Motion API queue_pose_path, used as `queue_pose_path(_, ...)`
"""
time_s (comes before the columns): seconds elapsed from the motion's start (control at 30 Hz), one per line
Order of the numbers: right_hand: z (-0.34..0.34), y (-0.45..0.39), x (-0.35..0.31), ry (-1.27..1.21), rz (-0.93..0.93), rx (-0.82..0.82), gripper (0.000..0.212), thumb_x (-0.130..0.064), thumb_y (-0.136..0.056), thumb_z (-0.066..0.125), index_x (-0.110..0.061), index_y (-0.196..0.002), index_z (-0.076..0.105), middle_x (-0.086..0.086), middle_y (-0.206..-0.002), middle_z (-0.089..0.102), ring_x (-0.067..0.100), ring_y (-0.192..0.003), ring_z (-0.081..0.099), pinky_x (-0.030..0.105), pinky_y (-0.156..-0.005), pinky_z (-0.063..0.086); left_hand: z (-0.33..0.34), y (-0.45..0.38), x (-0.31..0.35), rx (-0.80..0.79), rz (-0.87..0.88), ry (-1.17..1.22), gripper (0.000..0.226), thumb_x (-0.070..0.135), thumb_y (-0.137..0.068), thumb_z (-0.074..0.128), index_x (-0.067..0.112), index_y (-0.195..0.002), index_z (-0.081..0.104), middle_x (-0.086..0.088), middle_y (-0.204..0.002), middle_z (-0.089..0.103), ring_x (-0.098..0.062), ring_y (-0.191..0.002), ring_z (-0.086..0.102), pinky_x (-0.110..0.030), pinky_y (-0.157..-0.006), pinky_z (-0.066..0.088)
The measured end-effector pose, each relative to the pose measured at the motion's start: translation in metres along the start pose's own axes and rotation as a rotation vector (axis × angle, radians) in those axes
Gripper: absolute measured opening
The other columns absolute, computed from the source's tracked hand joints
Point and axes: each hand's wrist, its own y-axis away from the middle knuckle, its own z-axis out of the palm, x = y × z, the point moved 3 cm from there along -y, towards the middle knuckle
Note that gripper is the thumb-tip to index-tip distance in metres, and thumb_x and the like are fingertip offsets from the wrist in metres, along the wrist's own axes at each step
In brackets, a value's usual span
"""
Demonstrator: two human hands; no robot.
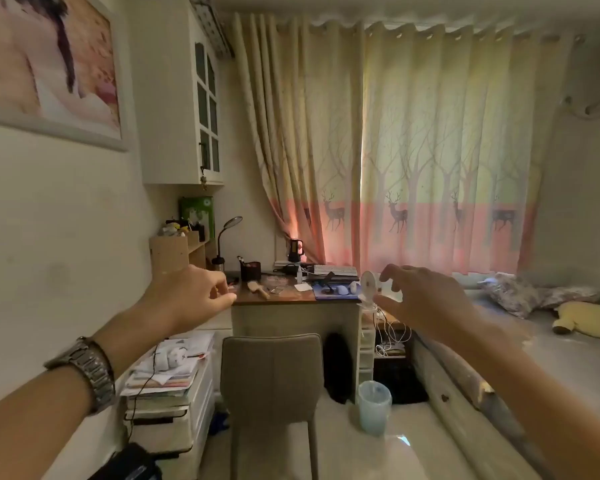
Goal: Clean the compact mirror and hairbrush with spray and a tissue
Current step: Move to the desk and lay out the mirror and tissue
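A wooden hairbrush [258,289] lies on the left part of the small desk [274,298]. A small clear spray bottle [299,274] stands near the desk's middle, with a white tissue [303,287] flat beside it. A small shiny item [276,289] next to the brush may be the compact mirror; it is too small to tell. My left hand [196,295] is held out in the air short of the desk, fingers loosely curled, empty. My right hand [418,299] is raised to the right, fingers spread, holding nothing.
A grey chair [272,368] stands in front of the desk. A small white fan [368,288] is clipped at the desk's right corner. Stacked papers on white drawers [174,382] sit at the left, a blue bin [374,407] on the floor, a bed [551,341] at the right.
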Motion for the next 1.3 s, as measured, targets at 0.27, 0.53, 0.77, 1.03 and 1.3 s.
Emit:
queue_pose_path(0.27,0.077,-0.071,-0.017,0.01,0.037,0.009,0.035,-0.054,-0.083,0.052,-0.029,-0.108,0.055,-0.006,-0.101,0.065,0.016,-0.084,0.061,0.026,-0.062,0.038,0.06,-0.067,-0.062,0.003,0.044,-0.012,0.028,0.052,-0.088,0.047,0.03,-0.096,0.061,0.012,-0.083,0.063,-0.002,-0.073,0.057,-0.016,-0.056,0.041)
queue_pose_path(0.53,0.127,-0.163,-0.052,-0.019,0.101,0.009,0.038,-0.051,-0.086,0.051,-0.026,-0.113,0.055,-0.005,-0.103,0.065,0.015,-0.086,0.061,0.026,-0.065,0.041,0.098,-0.163,-0.127,-0.055,0.149,0.03,0.027,0.051,-0.089,0.048,0.029,-0.098,0.061,0.011,-0.082,0.062,-0.003,-0.072,0.057,-0.016,-0.056,0.044)
queue_pose_path(0.77,0.167,-0.203,-0.034,0.042,0.211,-0.02,0.035,-0.051,-0.084,0.053,-0.028,-0.111,0.056,-0.006,-0.105,0.066,0.017,-0.092,0.062,0.034,-0.075,0.051,0.158,-0.233,-0.143,-0.116,0.212,0.077,0.03,0.054,-0.088,0.046,0.029,-0.097,0.06,0.01,-0.089,0.064,-0.004,-0.077,0.059,-0.028,-0.068,0.055)
queue_pose_path(1.03,0.209,-0.243,0.027,0.091,0.274,-0.044,0.037,-0.052,-0.084,0.051,-0.029,-0.113,0.054,-0.007,-0.107,0.065,0.017,-0.091,0.062,0.033,-0.072,0.05,0.216,-0.328,-0.105,-0.11,0.283,0.113,0.035,0.06,-0.086,0.043,0.034,-0.099,0.062,0.016,-0.088,0.062,-0.006,-0.081,0.06,-0.03,-0.071,0.052)
queue_pose_path(1.3,0.25,-0.304,0.146,0.117,0.314,-0.084,0.039,-0.053,-0.084,0.051,-0.03,-0.116,0.052,-0.01,-0.111,0.063,0.01,-0.089,0.06,0.027,-0.069,0.048,0.268,-0.452,-0.036,-0.128,0.31,0.141,0.033,0.058,-0.086,0.046,0.033,-0.099,0.062,0.012,-0.096,0.067,-0.008,-0.084,0.061,-0.033,-0.076,0.053)
